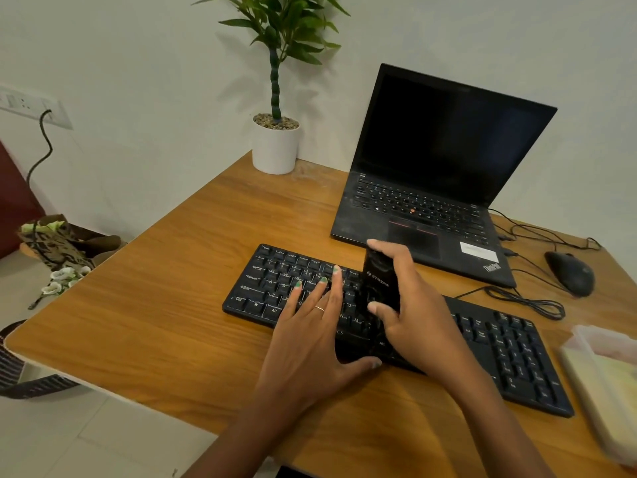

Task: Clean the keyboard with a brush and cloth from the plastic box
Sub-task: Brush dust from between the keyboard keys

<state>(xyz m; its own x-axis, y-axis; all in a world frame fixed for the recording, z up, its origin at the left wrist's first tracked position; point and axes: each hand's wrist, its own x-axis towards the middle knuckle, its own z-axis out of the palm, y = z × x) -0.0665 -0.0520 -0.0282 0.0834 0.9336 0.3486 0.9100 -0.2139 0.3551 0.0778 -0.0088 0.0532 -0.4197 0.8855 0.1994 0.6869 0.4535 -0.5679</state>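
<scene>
Black keyboard (499, 346) lies slantwise across the wooden desk (165, 305), its left end twd 10 o'clock, numpad end twd 4 o'clock. Left hand (310, 332) is flat on the keys, fingers straight & spread, tips on the letter rows, thumb out along the kbd's near edge, holding nothing, ring on one finger. Right hand (413, 315) sits just at 3 o'clock of the left one, over the kbd's middle, fingers & thumb curled round a black brush (381, 277): upright, white lettering on its body, lower end down on the keys, though bristles are too dark to make out. At 5 o'clock, by the desk's right edge & just beside the numpad end, the clear plastic box (586, 353), something pale yellow inside, blurred, can't tell what. At 1 o'clock, behind the kbd, an open black laptop (441, 160), screen dark. Twd 2 o'clock a black mouse (570, 272) w/ loose black cables (527, 300) between it & the kbd. At 12 o'clock, far edge of desk, a green plant in a white pot (274, 148) against the wall. Off the desk at 9 o'clock: wall socket w/ black cord plugged in (41, 139), and a patterned bag (58, 246) on the floor.
</scene>
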